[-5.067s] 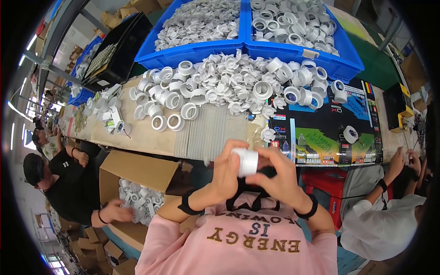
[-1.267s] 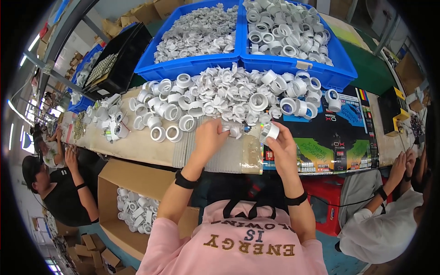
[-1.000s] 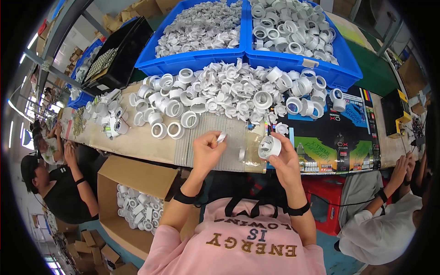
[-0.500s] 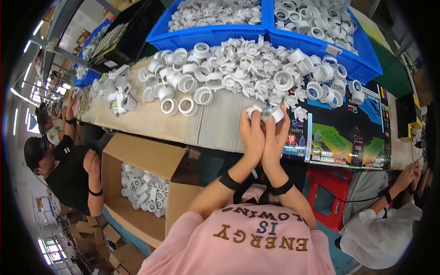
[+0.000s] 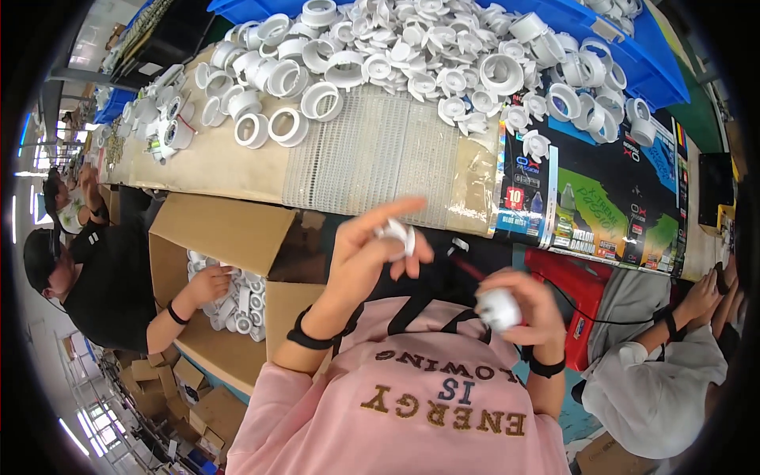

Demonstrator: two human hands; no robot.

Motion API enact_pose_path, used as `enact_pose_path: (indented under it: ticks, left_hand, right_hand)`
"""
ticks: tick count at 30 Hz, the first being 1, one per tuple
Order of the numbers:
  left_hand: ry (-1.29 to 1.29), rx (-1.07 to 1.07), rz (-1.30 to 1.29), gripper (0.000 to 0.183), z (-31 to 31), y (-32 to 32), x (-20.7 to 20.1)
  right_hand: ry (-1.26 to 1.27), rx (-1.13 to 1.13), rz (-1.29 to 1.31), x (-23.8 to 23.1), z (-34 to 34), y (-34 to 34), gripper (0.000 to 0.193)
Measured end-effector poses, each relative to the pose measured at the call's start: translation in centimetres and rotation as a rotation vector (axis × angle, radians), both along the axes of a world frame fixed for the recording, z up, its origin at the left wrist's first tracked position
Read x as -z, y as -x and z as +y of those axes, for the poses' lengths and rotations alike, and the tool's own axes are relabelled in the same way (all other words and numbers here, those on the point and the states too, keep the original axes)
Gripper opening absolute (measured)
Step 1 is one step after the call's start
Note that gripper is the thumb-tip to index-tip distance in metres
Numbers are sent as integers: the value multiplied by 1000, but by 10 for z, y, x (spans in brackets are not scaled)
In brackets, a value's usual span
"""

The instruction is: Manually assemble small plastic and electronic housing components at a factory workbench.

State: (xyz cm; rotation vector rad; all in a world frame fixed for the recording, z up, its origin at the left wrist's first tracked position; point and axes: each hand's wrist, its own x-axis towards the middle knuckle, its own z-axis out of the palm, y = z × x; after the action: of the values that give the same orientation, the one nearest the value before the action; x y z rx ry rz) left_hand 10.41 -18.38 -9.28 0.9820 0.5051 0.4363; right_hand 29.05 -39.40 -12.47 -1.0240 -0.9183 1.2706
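Workbench (image 5: 214, 170), the largest element: a band across the upper frame, its front edge above both hands. Cardboard box (image 5: 222, 229), left of centre: open, with white parts inside and a co-worker's hand (image 5: 210, 283) at them. Heap of vaned pieces (image 5: 443, 47), top centre, with loose rings (image 5: 288, 127) to its left; from where I stand, both lie beyond the hands, toward the upper edge.

Left hand (image 5: 360, 253), centre: index finger extended to the right, the other fingers bent about a small white part. It is the nearer hand to the bench edge and the heap. Right hand (image 5: 532, 305), lower and right of centre: fingers curled around a white part, blurred, so the exact contact cannot be told.

White round part (image 5: 499, 310), at the left side of the right hand: short and stout; its axis is unclear through the blur. Single vaned piece (image 5: 402, 239), within the left hand: up and to the left of the round part. The governing relation is this diagonal gap; the two held parts are apart, neither touching the bench.
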Motion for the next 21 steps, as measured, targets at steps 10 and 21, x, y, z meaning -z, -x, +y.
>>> enact_pose_path:
  ticks: [10,21]
  left_hand:
    - [123,327,152,19,-51,36,34]
    - [401,165,145,14,-64,43,24]
  right_hand:
    - [578,37,-794,144,48,24,65]
    - [-76,424,-651,-63,77,0,62]
